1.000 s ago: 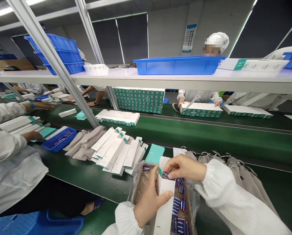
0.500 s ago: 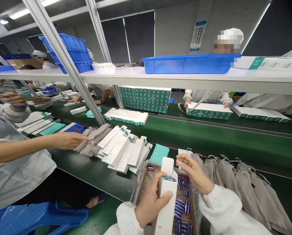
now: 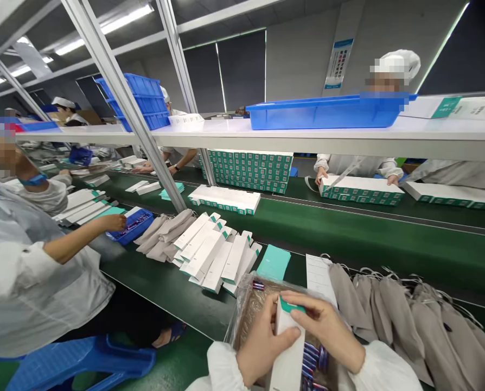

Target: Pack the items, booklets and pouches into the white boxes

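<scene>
A long white box (image 3: 288, 355) with a green end stands over a plastic-lined carton (image 3: 246, 309) holding blue batteries (image 3: 311, 359). My left hand (image 3: 262, 342) grips the box around its side, thumb across the front. My right hand (image 3: 332, 328) is closed on the top end of the same box, its fingers over the green flap. The flap now lies folded down. Behind the carton are teal cards (image 3: 274, 262) and a white printed sheet (image 3: 319, 277).
White boxes (image 3: 214, 252) lie piled to the left, beside grey pouches (image 3: 165, 233). More grey pouches (image 3: 405, 315) lie right. A person's hand (image 3: 114, 222) is by a blue tray (image 3: 134, 227). A shelf (image 3: 307, 138) spans above the green belt.
My right hand has come left onto the box top, and the raised white flap is folded down. The neighbouring person's hand has drawn back from the pouches to the blue tray.
</scene>
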A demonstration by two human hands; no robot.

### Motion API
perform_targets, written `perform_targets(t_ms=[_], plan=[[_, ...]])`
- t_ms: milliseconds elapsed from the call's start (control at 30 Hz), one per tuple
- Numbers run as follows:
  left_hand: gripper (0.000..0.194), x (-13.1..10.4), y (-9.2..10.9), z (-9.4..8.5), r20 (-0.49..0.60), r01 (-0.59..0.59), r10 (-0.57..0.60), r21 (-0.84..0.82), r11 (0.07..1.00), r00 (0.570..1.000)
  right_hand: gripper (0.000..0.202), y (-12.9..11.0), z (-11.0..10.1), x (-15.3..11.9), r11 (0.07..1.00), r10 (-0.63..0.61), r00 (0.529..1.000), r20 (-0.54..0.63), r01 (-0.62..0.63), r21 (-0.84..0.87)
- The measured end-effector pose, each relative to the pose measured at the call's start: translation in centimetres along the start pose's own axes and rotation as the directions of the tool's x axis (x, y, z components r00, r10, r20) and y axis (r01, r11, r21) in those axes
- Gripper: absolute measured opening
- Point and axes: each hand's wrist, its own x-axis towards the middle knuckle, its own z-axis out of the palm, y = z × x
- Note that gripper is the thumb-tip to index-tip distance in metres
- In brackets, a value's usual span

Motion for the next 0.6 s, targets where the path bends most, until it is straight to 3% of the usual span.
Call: perform_targets(t_ms=[133,267,400,600], plan=[[0.054,0.1,1.2,0.0,0.029,-0.015,0.011,0.115,0.993,1.000,0.037,-1.1,0.3,-0.2,0.985,0.066,0.996,-0.052,-0.056,0.161],[0.057,0.2,1.1,0.1,0.038,-0.031,0.027,0.087,0.996,0.999,0.034,-1.3,0.6,-0.5,0.970,0.107,0.991,-0.079,-0.087,0.225],[0.053,0.3,0.4,0.2,0.061,0.011,-0.011,0.000,1.000,0.998,0.035,-0.3,0.0,-1.1,1.000,0.000,0.996,-0.087,0.001,0.000],[0.050,0.5,-0.3,0.1,0.128,0.105,-0.101,-0.023,0.994,0.987,0.031,0.5,-2.5,-2.6,0.936,-0.129,0.985,0.116,0.160,-0.314]])
